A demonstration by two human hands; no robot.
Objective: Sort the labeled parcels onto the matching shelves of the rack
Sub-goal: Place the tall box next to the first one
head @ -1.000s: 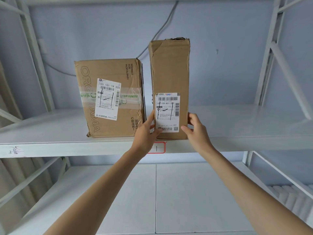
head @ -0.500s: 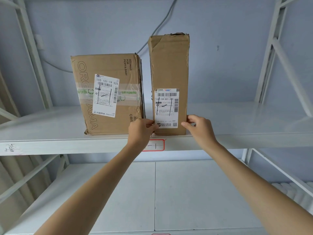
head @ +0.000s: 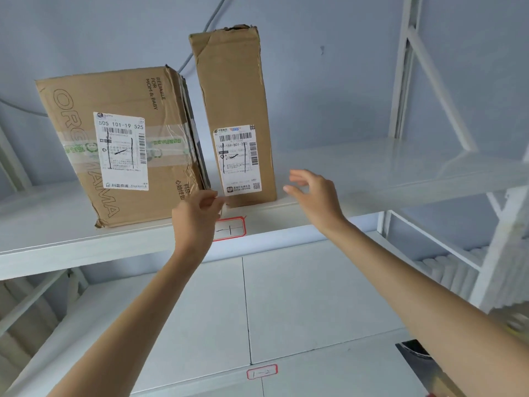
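While both of your arms reach up toward the middle of the frame, your hands hold nothing. Your left hand sits just below centre, its fingers loosely curled, with the fingertips close to the lower left corner of the tall parcel; whether they touch the cardboard you cannot tell from this angle. Your right hand hangs right of centre, fingers relaxed and slightly spread, near the parcel's right side but apart from it.

That tall parcel stands upright on the upper shelf, at centre frame, leaning a little to the left in this wide-angle view. Its white shipping label faces you, low on the front face, and its top edge is torn and crumpled.

Just beside it, in the left half of the frame, stands the wide parcel, printed with brown lettering and crossed by a band of clear tape. It carries its own white label reading 505 101-19 525. A narrow gap shows between the two boxes.

On the front lip of the upper shelf, directly under the tall parcel, sits a red-bordered shelf tag. A second red-bordered tag marks the lower shelf at bottom centre. A grey cable runs down the wall behind the boxes.
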